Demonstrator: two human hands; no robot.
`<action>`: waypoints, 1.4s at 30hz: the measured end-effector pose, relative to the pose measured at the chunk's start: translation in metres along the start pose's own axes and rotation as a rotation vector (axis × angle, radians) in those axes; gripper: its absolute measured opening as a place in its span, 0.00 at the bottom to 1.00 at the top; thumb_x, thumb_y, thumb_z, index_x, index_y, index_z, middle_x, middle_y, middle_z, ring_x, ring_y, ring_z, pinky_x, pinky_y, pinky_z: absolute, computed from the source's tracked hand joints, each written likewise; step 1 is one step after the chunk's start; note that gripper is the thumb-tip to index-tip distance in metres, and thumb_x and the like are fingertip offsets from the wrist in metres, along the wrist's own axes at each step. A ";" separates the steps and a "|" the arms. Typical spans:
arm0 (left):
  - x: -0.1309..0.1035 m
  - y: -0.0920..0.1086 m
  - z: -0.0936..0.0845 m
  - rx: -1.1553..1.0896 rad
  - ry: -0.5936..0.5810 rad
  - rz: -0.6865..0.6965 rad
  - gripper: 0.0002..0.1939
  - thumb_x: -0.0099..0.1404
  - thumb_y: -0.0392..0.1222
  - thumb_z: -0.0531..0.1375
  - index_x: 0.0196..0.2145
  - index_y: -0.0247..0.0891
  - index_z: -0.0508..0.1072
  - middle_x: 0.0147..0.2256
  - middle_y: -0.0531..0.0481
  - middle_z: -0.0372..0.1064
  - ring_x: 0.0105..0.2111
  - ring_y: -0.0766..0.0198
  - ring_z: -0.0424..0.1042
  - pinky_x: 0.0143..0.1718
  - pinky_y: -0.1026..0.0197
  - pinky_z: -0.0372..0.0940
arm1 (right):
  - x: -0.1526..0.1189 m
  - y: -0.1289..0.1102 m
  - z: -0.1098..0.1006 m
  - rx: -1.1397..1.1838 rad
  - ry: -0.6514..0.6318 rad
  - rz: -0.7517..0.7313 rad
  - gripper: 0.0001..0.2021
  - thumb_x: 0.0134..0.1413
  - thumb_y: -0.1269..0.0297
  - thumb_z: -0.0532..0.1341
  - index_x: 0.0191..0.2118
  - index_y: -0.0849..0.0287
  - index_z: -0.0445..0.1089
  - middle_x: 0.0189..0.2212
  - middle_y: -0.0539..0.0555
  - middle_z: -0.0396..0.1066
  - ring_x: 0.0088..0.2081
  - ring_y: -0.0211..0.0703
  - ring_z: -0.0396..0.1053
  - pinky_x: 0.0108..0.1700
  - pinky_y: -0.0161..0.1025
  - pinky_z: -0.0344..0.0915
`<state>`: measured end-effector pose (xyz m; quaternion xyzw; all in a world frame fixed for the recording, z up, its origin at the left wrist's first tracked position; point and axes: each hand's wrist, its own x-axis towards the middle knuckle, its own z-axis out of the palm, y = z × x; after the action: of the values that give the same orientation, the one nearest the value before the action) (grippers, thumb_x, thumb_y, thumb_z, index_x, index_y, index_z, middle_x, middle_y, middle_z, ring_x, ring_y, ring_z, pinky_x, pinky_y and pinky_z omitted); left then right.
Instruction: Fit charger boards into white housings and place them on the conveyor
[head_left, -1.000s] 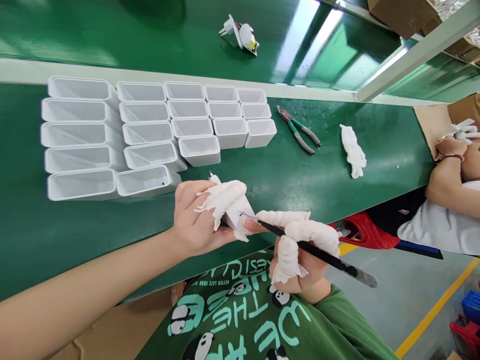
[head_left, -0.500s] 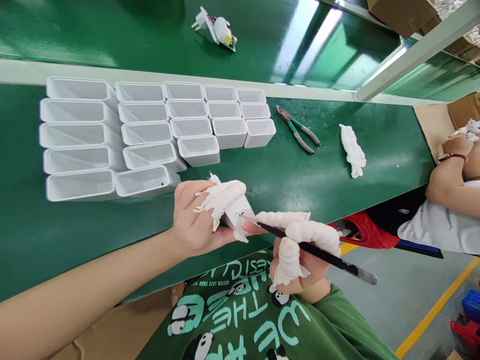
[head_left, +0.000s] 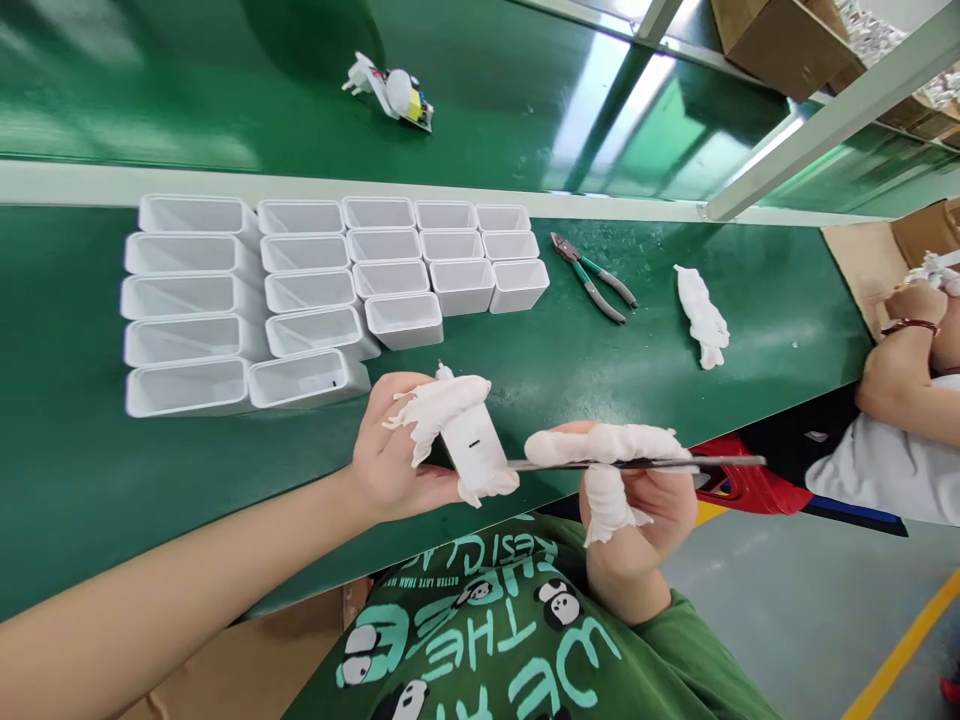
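Note:
My left hand (head_left: 394, 455), white finger cots on its fingertips, is closed around a white plastic plug housing (head_left: 466, 452). A thin dark slot shows on the housing's upward face, and a plug end pokes out at its far side. In my right hand (head_left: 637, 490), also in finger cots, a pair of dark tweezers (head_left: 731, 462) is pinched, lying nearly level. The tip of the tweezers is at the right edge of the housing; whether it touches cannot be made out. Behind my left hand, several open white box-shaped cases (head_left: 307, 383) stand in rows on the green table.
Green-handled pliers (head_left: 594, 278) and a crumpled white finger cot bundle (head_left: 703, 318) lie right of the cases. A plug with an exposed circuit board (head_left: 394, 92) rests beyond the pale ledge (head_left: 450, 197). At far right are another person's arms (head_left: 904, 340) beside a cardboard box (head_left: 855, 270).
My right hand has moved right, and the tweezers have swung from slanting to nearly level, their tip leaving the housing's face for its right edge. The housing's slot now shows clearly.

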<state>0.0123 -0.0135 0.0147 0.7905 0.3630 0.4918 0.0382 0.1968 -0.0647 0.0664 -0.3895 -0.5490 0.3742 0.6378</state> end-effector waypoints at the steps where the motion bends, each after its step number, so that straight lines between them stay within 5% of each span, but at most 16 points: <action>1: -0.001 0.000 -0.001 0.000 -0.012 -0.001 0.38 0.58 0.64 0.67 0.58 0.40 0.67 0.34 0.43 0.74 0.34 0.51 0.73 0.32 0.49 0.68 | -0.001 0.001 0.000 -0.017 -0.006 -0.003 0.13 0.65 0.68 0.60 0.52 0.47 0.72 0.39 0.53 0.80 0.38 0.49 0.81 0.37 0.50 0.80; 14: -0.001 0.000 0.000 0.003 -0.024 0.010 0.37 0.58 0.60 0.67 0.59 0.41 0.66 0.34 0.44 0.76 0.34 0.51 0.73 0.30 0.48 0.70 | -0.009 0.014 0.012 -0.020 0.175 0.066 0.07 0.64 0.64 0.63 0.47 0.49 0.73 0.33 0.49 0.78 0.38 0.50 0.82 0.44 0.55 0.81; 24: 0.000 -0.002 0.001 -0.021 0.019 0.058 0.39 0.54 0.57 0.72 0.57 0.35 0.68 0.34 0.43 0.76 0.33 0.52 0.72 0.30 0.50 0.70 | -0.007 0.011 0.015 -0.001 0.150 0.123 0.08 0.65 0.63 0.62 0.47 0.47 0.73 0.35 0.49 0.80 0.35 0.49 0.82 0.41 0.53 0.82; 30: 0.002 -0.001 -0.002 0.011 -0.034 0.056 0.37 0.55 0.55 0.70 0.58 0.38 0.66 0.36 0.43 0.77 0.34 0.51 0.74 0.32 0.49 0.70 | -0.006 0.008 0.017 0.007 0.183 0.125 0.07 0.64 0.66 0.63 0.46 0.48 0.74 0.35 0.50 0.80 0.36 0.48 0.82 0.29 0.42 0.83; 38: 0.000 0.000 0.000 0.020 -0.012 0.046 0.35 0.56 0.56 0.69 0.56 0.40 0.67 0.36 0.46 0.77 0.33 0.52 0.75 0.31 0.49 0.70 | -0.004 0.009 0.019 -0.004 0.187 0.169 0.05 0.63 0.60 0.64 0.43 0.51 0.72 0.30 0.51 0.80 0.34 0.51 0.82 0.38 0.52 0.83; 42: 0.003 0.000 -0.002 0.037 -0.012 0.055 0.34 0.58 0.59 0.68 0.56 0.39 0.68 0.36 0.44 0.77 0.34 0.53 0.75 0.30 0.49 0.71 | 0.001 0.008 0.018 0.078 0.186 0.265 0.05 0.63 0.60 0.64 0.42 0.52 0.72 0.32 0.50 0.81 0.31 0.47 0.82 0.36 0.47 0.83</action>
<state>0.0113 -0.0122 0.0179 0.8038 0.3497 0.4811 0.0123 0.1787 -0.0587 0.0609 -0.4665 -0.4166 0.4384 0.6455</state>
